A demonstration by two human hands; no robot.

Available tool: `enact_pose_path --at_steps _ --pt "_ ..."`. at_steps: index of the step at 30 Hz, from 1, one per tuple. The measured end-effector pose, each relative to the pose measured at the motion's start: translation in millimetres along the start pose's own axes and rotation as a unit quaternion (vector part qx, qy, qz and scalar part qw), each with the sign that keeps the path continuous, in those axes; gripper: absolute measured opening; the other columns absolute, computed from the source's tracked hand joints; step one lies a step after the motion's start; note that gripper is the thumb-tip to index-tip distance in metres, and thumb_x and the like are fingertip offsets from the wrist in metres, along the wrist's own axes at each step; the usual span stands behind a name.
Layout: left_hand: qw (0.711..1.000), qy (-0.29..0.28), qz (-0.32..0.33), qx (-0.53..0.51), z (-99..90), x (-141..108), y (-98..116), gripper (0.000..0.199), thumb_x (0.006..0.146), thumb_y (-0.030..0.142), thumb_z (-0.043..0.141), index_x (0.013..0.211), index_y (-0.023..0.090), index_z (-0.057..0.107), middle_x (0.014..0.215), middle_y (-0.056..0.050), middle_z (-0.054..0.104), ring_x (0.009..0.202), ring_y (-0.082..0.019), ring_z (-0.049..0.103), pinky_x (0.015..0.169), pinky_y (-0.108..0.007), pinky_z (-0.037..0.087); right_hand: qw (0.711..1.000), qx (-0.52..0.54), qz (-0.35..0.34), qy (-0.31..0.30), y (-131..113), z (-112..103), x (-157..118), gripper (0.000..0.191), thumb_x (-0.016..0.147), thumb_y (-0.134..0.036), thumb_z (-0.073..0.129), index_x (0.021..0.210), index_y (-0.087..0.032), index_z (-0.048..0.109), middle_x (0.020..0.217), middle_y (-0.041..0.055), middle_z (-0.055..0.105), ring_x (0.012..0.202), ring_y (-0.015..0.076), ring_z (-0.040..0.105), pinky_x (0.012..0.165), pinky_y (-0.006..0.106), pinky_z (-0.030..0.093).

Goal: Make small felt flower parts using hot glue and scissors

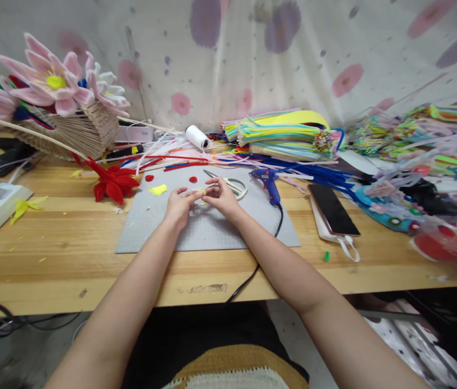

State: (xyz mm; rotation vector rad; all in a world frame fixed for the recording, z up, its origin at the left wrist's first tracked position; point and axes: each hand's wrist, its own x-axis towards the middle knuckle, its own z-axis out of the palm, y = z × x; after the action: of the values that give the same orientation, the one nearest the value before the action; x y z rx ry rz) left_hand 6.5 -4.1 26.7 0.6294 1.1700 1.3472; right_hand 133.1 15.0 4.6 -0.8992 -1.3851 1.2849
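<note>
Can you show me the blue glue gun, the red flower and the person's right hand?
Glue gun (pixel 269 182): head view, on its blue body.
Red flower (pixel 114 183): head view, on its petals.
Right hand (pixel 223 199): head view, on the back of the hand.

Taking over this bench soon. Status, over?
Left hand and right hand together over grey mat. Small yellow piece between them. Scissors close beyond right hand.
</note>
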Motion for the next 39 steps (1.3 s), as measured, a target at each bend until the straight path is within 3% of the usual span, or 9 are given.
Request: enact_pose_path --at_steps 12,21,24,30,39 --pt "1.0 -0.026 0.007 -0.007 -0.4 1.6 -2.9 0.054 0.049 0.01 0.079 0.086 0.018 0.041 0.077 -0.002 0.06 0.06 -0.008 0.054 0.059 -0.023 0.036 1.0 -0.004 0.014 0.007 0.8 1.6 0.2 0.044 0.057 -0.027 0.069 0.091 -0.022 0.042 0.066 -0.0078 0.059 0.062 0.009 0.057 0.065 0.026 0.045" --pt "0.999 -0.038 0.008 0.001 0.1 -0.2 -0.6 0.049 0.053 0.015 0.077 0.089 0.017 0.044 0.074 -0.001 0.062 0.063 -0.009 0.056 0.057 -0.021 0.038 0.999 0.012 0.03 0.015 -1.9 4.3 -0.5 0.044 0.055 -0.026 0.07 0.089 -0.021 0.043 0.063 -0.0084 0.058 0.059 0.008 0.056 0.061 0.024 0.043" --pt "0.999 -0.032 0.03 0.016 -0.3 -2.0 -0.6 0.051 0.055 0.023 0.077 0.095 0.016 0.046 0.079 -0.003 0.064 0.067 -0.01 0.058 0.058 -0.021 0.039 0.998 0.024 0.049 0.029 -2.3 2.7 -0.6 0.046 0.054 -0.026 0.071 0.089 -0.021 0.042 0.063 -0.009 0.058 0.057 0.0079 0.056 0.061 0.024 0.043" --pt "0.993 -0.02 0.092 0.075 -2.5 -4.6 -2.0 0.054 0.054 0.02 0.076 0.099 0.017 0.048 0.078 -0.003 0.067 0.07 -0.013 0.062 0.061 -0.023 0.042 0.997 0.027 0.06 0.031 -2.8 1.4 -1.5 0.047 0.053 -0.027 0.071 0.09 -0.021 0.042 0.063 -0.009 0.059 0.057 0.0085 0.057 0.063 0.026 0.045" --pt "0.992 0.026 0.087 0.082 -2.5 -1.5 -3.4 0.058 0.05 0.022 0.078 0.096 0.018 0.043 0.076 -0.003 0.066 0.072 -0.015 0.063 0.061 -0.024 0.04 0.999 0.006 0.022 0.044 -2.8 0.7 -0.3 0.043 0.056 -0.03 0.071 0.087 -0.022 0.042 0.065 -0.008 0.06 0.06 0.0093 0.058 0.065 0.027 0.046"
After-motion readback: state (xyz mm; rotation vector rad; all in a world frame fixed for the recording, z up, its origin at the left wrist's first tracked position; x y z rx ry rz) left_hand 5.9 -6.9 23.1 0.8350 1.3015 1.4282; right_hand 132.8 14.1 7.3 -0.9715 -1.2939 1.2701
